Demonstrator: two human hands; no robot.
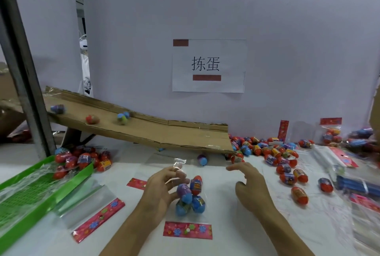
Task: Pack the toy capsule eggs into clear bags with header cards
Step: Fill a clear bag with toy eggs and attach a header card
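Filling step judged underway: the clear bag [186,196] of eggs [190,194] is pinched by the left hand [162,189], while the right hand [249,185], slack-fingered and empty, is positioned for another egg.

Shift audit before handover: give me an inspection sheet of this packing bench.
Surface: white table, littered with stock.
Job's things: clear bag holding four capsule eggs, its header card nearest the person; loose eggs piled at the right below the ramp; empty bag with header card lying left.
Clutter: cardboard ramp with three eggs on it; green tray at left, filled bags beside it; a finished bag standing against the wall.
Grippers: left hand pinches the bag's open end; right hand hovers, fingers spread, holding nothing.
Cables: nothing seen.
Surroundings: white wall with a paper sign; metal post at left.
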